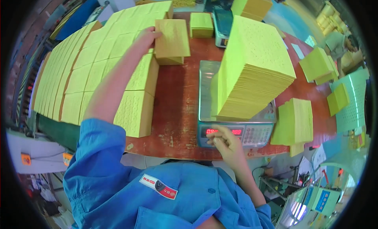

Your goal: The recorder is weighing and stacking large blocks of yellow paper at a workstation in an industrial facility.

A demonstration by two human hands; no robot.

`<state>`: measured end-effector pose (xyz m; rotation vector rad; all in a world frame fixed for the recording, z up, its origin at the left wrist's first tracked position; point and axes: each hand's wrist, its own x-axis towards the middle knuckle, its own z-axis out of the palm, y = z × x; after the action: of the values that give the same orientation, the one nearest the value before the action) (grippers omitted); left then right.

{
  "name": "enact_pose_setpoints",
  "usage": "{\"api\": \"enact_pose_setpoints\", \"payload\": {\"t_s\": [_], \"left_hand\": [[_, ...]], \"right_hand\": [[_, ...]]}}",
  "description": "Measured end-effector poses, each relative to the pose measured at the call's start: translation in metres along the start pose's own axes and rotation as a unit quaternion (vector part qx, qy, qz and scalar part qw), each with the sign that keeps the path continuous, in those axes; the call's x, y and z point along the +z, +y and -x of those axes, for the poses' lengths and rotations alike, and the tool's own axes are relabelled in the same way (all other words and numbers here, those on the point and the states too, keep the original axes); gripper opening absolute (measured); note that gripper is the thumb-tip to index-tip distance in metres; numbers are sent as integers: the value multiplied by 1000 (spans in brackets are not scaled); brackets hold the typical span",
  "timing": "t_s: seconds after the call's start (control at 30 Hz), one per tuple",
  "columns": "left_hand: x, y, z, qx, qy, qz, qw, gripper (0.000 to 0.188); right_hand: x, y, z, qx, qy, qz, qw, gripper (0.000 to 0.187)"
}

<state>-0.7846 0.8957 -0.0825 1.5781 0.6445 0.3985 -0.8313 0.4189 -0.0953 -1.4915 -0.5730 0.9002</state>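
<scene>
My left hand [149, 36] reaches to the far side of the table and is closed on the left edge of a tan-yellow paper sheet [172, 38]. Beneath that sheet, a short yellow stack [169, 60] shows partly; whether the two touch is hidden. In front of the digital scale [258, 135], beside its lit red display, my right hand [225, 141] hovers with bent fingers apart and nothing visible in them. A tall stack of yellow paper [252, 67] stands on the scale's metal pan [205, 107], leaning slightly in the fisheye picture.
Rows of yellow paper stacks [90, 67] fill the left side of the red table [173, 122]. A small stack [201, 25] and a second scale [223, 26] stand at the back. More stacks [293, 120] line the right. A person [336, 43] is at the far right.
</scene>
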Motion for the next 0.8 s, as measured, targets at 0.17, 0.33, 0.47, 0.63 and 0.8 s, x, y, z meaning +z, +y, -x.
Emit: {"api": "enact_pose_setpoints", "payload": {"t_s": [0.17, 0.33, 0.47, 0.63, 0.8], "left_hand": [[-40, -36, -96, 104, 110, -537, 830, 46], [-12, -15, -75, 245, 148, -652, 702, 62], [54, 25, -35, 279, 64, -457, 842, 59], [103, 118, 76, 132, -88, 3, 987, 45], [188, 138, 114, 40, -191, 71, 978, 48]], "right_hand": [[-25, 30, 46, 56, 95, -12, 994, 33], [-56, 27, 71, 49, 203, -18, 978, 29], [-96, 14, 49, -21, 287, 12, 958, 25], [-118, -41, -45, -171, 311, -71, 932, 29], [-164, -26, -166, -217, 297, 86, 926, 49]]}}
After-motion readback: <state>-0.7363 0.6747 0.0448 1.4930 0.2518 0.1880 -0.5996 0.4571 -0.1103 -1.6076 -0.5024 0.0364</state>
